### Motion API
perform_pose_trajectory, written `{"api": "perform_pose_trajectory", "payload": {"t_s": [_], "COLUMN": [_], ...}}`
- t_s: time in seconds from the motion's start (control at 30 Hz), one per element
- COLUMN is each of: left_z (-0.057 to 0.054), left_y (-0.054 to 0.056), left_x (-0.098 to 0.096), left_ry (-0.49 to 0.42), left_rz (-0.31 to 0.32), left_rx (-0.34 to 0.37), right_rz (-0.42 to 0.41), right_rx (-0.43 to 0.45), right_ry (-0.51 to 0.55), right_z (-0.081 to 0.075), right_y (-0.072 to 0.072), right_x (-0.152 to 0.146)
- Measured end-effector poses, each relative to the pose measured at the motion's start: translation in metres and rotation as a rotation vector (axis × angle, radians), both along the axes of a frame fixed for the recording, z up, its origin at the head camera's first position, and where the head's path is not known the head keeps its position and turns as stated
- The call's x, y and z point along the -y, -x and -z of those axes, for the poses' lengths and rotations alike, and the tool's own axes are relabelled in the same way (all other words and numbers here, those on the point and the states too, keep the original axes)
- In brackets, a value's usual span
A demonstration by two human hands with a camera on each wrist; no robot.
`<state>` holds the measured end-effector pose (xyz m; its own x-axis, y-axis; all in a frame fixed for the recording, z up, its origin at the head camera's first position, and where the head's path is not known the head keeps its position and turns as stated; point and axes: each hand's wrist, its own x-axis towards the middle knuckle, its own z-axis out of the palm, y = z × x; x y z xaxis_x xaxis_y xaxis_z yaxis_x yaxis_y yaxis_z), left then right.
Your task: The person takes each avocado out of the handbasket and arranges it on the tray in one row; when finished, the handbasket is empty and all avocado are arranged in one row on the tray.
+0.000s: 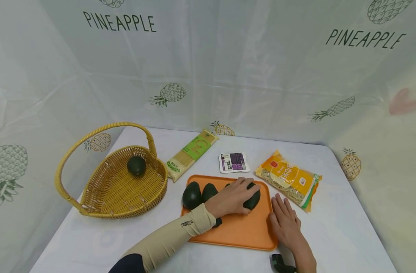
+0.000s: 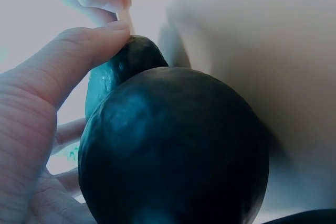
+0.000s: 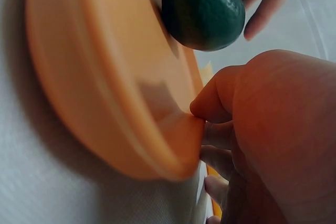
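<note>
My left hand (image 1: 232, 196) reaches across the orange tray (image 1: 235, 233) and grips a dark green avocado (image 1: 252, 198) near its right side. The left wrist view shows the thumb against that avocado (image 2: 131, 59), behind a nearer avocado (image 2: 176, 150). Two more avocados, one at the tray's left end (image 1: 192, 195) and one beside it (image 1: 209, 191), are in view; another is mostly hidden by the hand. At the tray's right edge, my right hand (image 1: 288, 225) holds the rim between thumb and fingers, as the right wrist view shows.
A yellow wicker basket (image 1: 126, 214) with a tall handle stands at the left, one avocado (image 1: 136, 165) inside. Behind the tray lie a noodle pack (image 1: 192, 154), a purple-and-white packet (image 1: 234, 162) and a yellow bag (image 1: 290, 178). A patterned curtain surrounds the white table.
</note>
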<state>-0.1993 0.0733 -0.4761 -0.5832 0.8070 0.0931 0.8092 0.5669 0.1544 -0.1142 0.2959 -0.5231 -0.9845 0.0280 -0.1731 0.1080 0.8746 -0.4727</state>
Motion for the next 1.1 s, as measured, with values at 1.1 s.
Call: {"api": "perform_pose_trajectory", "payload": {"t_s": [1.1], "left_z": [-0.034], "left_y": [-0.001], "left_x": [0.051], "left_ry": [-0.215], "left_rz": [-0.063], "left_rx": [0.119], "right_rz": [-0.007], "right_rx": [0.036], "right_ry": [0.013], "right_z": [-0.001], "right_y": [0.002], "right_x": [-0.001]}}
